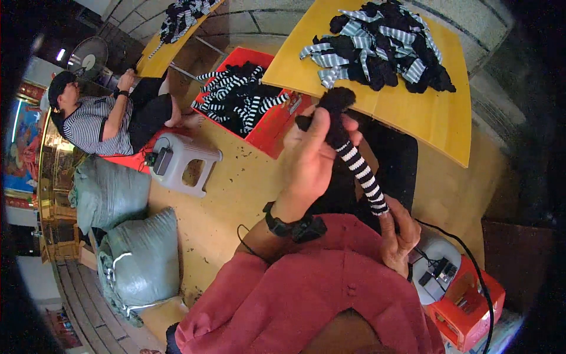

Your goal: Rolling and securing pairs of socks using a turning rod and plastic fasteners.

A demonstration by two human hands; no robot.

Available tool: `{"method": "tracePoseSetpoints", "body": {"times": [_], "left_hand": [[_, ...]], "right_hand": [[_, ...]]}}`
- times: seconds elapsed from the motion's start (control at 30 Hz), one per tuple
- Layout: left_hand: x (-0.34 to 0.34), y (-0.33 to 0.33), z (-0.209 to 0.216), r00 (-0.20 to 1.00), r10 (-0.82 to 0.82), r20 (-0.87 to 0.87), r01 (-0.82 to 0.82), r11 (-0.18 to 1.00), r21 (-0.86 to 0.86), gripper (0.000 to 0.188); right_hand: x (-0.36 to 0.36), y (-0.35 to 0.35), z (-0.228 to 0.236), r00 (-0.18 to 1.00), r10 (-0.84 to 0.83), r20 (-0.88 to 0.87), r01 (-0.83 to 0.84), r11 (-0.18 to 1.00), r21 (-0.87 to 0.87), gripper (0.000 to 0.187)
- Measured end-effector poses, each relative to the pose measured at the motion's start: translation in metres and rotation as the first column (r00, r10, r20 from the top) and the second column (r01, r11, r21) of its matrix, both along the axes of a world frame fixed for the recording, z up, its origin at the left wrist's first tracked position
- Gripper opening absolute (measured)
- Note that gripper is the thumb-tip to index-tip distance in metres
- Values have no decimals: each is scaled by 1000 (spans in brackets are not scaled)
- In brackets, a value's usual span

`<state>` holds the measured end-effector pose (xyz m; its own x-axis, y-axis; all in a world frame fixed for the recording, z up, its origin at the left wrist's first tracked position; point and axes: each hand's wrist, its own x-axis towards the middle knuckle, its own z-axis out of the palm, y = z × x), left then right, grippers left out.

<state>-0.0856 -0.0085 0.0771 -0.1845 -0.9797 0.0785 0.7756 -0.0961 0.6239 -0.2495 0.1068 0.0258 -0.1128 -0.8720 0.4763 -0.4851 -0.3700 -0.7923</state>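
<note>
Between my hands is a soft black fuzzy piece with a black-and-white striped knit tube, stretched at a slant. My left hand, with a black band and device on its wrist, is closed around the fuzzy black end, thumb pressed on it. At the tube's lower end, my right hand grips the striped knit; whether a finger is inside cannot be told. Just beyond, a yellow table bears a pile of black fuzzy pieces with grey-and-white striped tubes.
A red crate of striped pieces stands left of the table. A seated person works at another yellow table. A grey stool and green sacks are left; a red stool and black cable are right.
</note>
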Motion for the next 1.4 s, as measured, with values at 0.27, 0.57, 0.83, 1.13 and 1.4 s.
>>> {"method": "tracePoseSetpoints", "body": {"times": [0.27,0.57,0.83,1.13,1.4], "left_hand": [[-18,14,-13,982,165,96,-169,985,28,35],[-33,32,-18,998,-53,-18,55,991,122,31],[10,-6,1,979,130,159,-113,987,-112,29],[4,-2,-7,969,234,77,-230,971,-62,20],[-14,9,-23,979,202,18,-201,978,-46,17]], "right_hand": [[15,4,-1,984,-178,7,177,982,57,25],[18,8,0,512,-127,849,-245,926,287,26],[-3,4,0,979,-22,202,1,995,102,24],[1,5,-1,992,-82,98,80,997,17,29],[11,10,-9,623,-117,774,-189,937,294,25]]}}
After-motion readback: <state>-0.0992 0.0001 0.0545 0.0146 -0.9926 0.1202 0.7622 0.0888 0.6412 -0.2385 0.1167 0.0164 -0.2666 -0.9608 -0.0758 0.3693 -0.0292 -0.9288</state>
